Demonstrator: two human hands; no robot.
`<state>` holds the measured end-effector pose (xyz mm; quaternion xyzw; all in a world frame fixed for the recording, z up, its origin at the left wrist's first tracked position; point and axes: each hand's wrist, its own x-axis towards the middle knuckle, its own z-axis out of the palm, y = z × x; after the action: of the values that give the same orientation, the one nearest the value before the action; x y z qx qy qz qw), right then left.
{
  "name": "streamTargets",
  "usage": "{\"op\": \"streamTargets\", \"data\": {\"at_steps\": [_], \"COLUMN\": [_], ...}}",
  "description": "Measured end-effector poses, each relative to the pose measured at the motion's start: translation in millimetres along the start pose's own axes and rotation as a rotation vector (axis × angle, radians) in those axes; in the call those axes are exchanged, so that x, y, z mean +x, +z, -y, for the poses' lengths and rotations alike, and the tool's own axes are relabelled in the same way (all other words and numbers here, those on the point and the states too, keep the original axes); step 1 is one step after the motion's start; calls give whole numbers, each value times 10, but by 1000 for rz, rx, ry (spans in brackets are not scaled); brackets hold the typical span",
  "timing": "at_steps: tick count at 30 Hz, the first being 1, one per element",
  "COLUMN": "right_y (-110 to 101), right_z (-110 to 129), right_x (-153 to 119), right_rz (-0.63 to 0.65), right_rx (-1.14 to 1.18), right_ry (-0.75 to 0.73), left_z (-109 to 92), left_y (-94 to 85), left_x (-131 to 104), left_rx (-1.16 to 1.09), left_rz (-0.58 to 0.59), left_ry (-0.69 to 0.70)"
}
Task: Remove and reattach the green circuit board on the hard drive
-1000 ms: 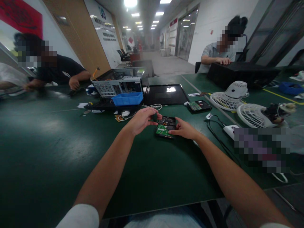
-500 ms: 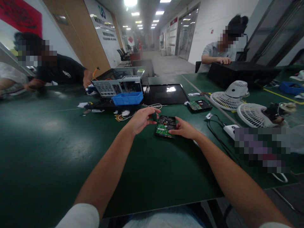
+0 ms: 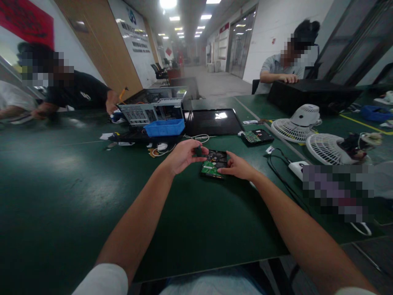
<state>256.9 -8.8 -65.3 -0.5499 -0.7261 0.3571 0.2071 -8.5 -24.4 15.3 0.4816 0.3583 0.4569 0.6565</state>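
Observation:
A hard drive lies on the green table in front of me, its green circuit board facing up. My right hand grips its right edge, with the thumb over the board and a finger along the side. Above the drive's left side is my left hand, its fingers curled around a small dark object. The fingers partly cover that object, and its kind cannot be made out. Further back to the right rests a second hard drive, touched by neither hand.
Behind my hands stand a blue bin, an open computer case and a flat black panel. White fan parts and a power strip with cables lie right. Two people sit across the table, one beside a black case.
My left hand's fingers have shifted slightly, reaching a little further over the drive's left edge. My right hand and the hard drive stay in place.

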Motion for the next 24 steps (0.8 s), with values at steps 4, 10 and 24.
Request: {"op": "streamTargets", "data": {"at_steps": [4,10,24], "right_y": [8,4,8], "right_z": [-7,-12,-22], "right_x": [1,-2,6], "right_rz": [-3,0,2], "right_rx": [10,21,33], "right_ry": [2,-9,-11], "left_z": [3,-13,14], "left_y": [-19,-65,-20], "left_x": [2,16,5], "left_rx": [95,123,68], "left_rz": [50,23,65], "left_ry": [33,28,7]}}
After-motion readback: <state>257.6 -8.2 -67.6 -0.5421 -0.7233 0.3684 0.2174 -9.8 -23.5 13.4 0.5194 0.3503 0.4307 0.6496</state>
